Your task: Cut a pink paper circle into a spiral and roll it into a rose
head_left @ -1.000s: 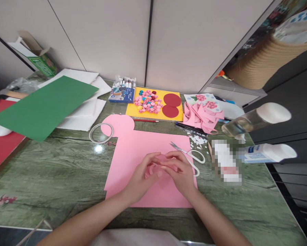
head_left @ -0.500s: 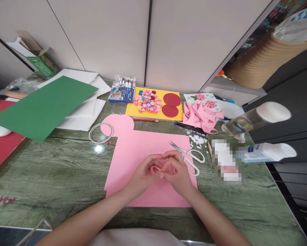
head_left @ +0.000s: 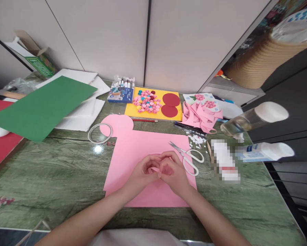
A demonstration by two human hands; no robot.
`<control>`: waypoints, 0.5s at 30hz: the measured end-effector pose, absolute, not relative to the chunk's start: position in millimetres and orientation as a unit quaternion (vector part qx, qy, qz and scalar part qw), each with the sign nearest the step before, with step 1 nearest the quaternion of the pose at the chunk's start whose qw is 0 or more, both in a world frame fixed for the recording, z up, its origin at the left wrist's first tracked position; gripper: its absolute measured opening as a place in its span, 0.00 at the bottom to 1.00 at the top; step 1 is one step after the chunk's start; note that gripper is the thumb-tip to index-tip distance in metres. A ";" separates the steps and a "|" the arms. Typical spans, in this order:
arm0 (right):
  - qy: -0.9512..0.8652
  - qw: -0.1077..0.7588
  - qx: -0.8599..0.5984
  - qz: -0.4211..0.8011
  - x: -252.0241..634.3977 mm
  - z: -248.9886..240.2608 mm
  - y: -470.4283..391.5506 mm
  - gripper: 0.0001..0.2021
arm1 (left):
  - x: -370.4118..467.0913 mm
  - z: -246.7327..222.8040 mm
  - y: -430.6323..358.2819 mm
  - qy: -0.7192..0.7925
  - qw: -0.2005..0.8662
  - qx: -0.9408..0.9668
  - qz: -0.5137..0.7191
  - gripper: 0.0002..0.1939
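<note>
Both hands meet over a large pink sheet (head_left: 133,164) lying on the table. My left hand (head_left: 143,171) is closed, its fingertips pinching a curled pink paper strip (head_left: 155,169). From the other side my right hand (head_left: 175,174) pinches the same strip; fingers of both hands partly hide it. White-handled scissors (head_left: 188,156) lie partly open on the sheet, just beyond my right hand. At the sheet's upper left are pink paper circles (head_left: 121,123), overlapped by a roll of tape (head_left: 90,134).
Yellow paper (head_left: 130,111) at the back bears small coloured paper rolls (head_left: 148,102) and dark red circles (head_left: 171,99). Pink offcuts (head_left: 202,114) and bottles (head_left: 268,152) stand to the right. Green paper (head_left: 45,106) and a marker box (head_left: 120,94) are on the left and back.
My fingers have closed slightly tighter around the pink strip, and less of it shows. The whole view has shifted slightly; other things lie as before.
</note>
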State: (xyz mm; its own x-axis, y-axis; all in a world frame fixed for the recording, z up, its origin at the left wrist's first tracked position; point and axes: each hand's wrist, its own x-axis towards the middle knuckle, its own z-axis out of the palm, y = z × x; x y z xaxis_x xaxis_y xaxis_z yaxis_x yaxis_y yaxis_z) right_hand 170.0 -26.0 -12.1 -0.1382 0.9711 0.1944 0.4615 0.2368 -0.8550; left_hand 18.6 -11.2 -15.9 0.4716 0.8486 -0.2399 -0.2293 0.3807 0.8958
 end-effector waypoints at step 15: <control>-0.698 0.394 -0.515 0.302 170.0 -4.9 -24.7 0.09 | 13.4 -6.7 -7.2 0.383 0.769 0.357 0.367 0.15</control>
